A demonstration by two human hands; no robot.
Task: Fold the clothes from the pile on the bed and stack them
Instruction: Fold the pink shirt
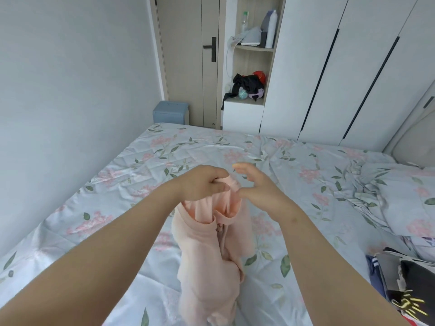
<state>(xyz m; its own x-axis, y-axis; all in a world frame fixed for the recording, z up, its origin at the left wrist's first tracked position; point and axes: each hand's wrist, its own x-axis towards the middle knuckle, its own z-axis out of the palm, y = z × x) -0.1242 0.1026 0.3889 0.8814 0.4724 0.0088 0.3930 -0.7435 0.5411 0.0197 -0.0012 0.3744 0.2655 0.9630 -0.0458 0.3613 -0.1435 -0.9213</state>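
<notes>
Clothing: 1 pink garment point(207, 250) gripped by left hand point(202, 184); right hand point(259, 187) beside.

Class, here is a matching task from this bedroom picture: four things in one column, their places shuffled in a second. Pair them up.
Things
1. pale pink fabric garment
2. light blue box
3. crumpled black cloth
4. pile of dark clothes

Places
A. on the open wardrobe shelf
B. at the right edge of the floral bed
C. hanging from the left hand, above the bed
D. past the bed's far end, by the beige door

Pairs: 1-C, 2-D, 3-A, 4-B
</notes>
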